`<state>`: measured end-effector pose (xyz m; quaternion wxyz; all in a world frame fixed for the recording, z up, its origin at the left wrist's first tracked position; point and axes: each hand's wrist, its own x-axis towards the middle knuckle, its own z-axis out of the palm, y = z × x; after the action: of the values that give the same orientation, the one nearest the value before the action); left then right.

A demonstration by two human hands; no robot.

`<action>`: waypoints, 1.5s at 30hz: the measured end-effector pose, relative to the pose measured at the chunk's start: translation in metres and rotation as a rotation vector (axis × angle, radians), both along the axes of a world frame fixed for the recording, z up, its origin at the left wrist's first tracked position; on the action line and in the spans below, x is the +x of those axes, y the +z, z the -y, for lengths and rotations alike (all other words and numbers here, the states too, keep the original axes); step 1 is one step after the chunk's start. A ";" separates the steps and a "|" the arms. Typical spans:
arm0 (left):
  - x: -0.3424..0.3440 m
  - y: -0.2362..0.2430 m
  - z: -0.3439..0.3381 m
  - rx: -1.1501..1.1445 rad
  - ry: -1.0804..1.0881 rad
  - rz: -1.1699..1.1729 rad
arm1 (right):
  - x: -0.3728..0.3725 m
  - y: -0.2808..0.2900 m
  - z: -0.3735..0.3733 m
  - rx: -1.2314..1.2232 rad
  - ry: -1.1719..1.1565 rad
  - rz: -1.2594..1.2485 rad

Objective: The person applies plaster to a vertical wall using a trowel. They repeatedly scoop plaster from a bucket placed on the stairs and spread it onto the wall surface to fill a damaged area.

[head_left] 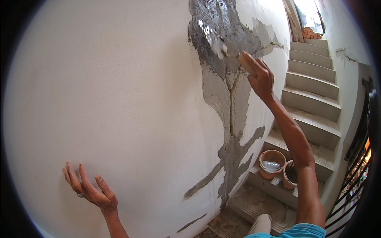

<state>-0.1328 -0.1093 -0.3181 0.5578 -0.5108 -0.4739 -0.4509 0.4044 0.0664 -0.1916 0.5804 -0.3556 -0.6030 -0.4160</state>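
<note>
My right hand (260, 75) grips the handle of a trowel, its blurred metal blade (216, 43) over the wet dark-grey plaster patch (242, 31) high on the white wall. Below that, a crack (231, 111) runs down through lighter grey exposed render, with darker streaks of filler (228, 158) branching near the bottom. My left hand (93, 190), a ring on one finger, is raised at the wall (119, 99) at lower left with its fingers spread; its fingertips seem to touch the white surface.
Concrete stairs (309, 77) climb at the right toward stacked bricks (311, 33). Two buckets (268, 156) sit on a lower step, one holding a clear plastic item. A black railing (349, 190) lines the right edge. My pale-clad leg (262, 226) shows at the bottom.
</note>
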 end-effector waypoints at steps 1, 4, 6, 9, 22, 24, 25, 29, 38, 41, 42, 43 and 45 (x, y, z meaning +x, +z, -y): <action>0.000 0.000 0.000 0.003 -0.002 0.003 | -0.004 0.013 -0.001 0.003 -0.009 -0.021; 0.002 0.000 -0.003 0.007 -0.012 0.008 | -0.009 0.040 -0.011 0.056 -0.079 -0.008; 0.001 0.000 -0.003 0.002 -0.008 0.006 | -0.007 0.038 -0.012 0.081 -0.101 0.028; 0.001 0.001 -0.002 0.001 -0.012 -0.008 | -0.002 0.008 -0.011 0.041 -0.079 0.090; 0.000 0.002 -0.003 0.002 -0.030 -0.015 | -0.021 -0.042 0.004 -0.004 -0.034 -0.032; -0.001 0.001 -0.002 0.001 -0.012 -0.014 | -0.029 -0.042 -0.003 -0.009 -0.041 -0.032; 0.000 0.001 -0.002 0.003 -0.019 -0.011 | -0.032 -0.048 -0.004 -0.016 -0.029 -0.023; 0.000 0.001 -0.001 0.007 -0.028 -0.016 | -0.038 -0.085 -0.012 -0.059 0.019 0.018; 0.004 0.003 0.000 0.008 -0.057 0.000 | -0.005 -0.132 0.030 -0.212 0.005 0.047; 0.001 0.002 -0.001 0.003 -0.049 -0.007 | -0.007 -0.111 0.044 -0.187 0.018 0.009; 0.000 0.002 -0.001 0.003 -0.039 -0.017 | -0.015 -0.098 0.041 -0.182 0.046 -0.025; 0.000 0.002 0.000 0.000 -0.032 -0.016 | -0.022 -0.085 0.037 -0.178 0.075 -0.058; 0.000 0.002 -0.001 0.001 -0.025 -0.014 | -0.033 -0.062 0.029 -0.177 0.099 -0.070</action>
<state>-0.1325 -0.1083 -0.3159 0.5555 -0.5197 -0.4634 -0.4546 0.3717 0.0372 -0.2534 0.5872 -0.3894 -0.6336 -0.3195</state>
